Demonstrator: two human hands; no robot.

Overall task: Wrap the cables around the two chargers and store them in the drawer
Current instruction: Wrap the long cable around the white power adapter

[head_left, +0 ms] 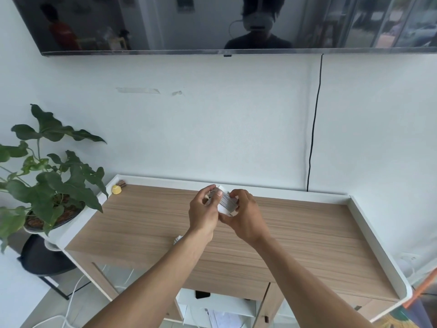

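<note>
A white charger (225, 203) with grey cable wound in several turns around its body is held above the wooden table (142, 221). My left hand (204, 213) grips its left side, thumb across the windings. My right hand (246, 216) cups it from the right and below. A small white object (178, 239), possibly the other charger, peeks out from under my left forearm on the tabletop; most of it is hidden. Below the table's front edge an open white drawer (212, 301) shows a dark item and papers inside.
A potted plant (47, 181) stands on a dark stool at the table's left end. A small yellow figure (116, 189) sits in the back left corner. The table has a raised white rim (369, 235). A black cable (314, 124) runs down the wall.
</note>
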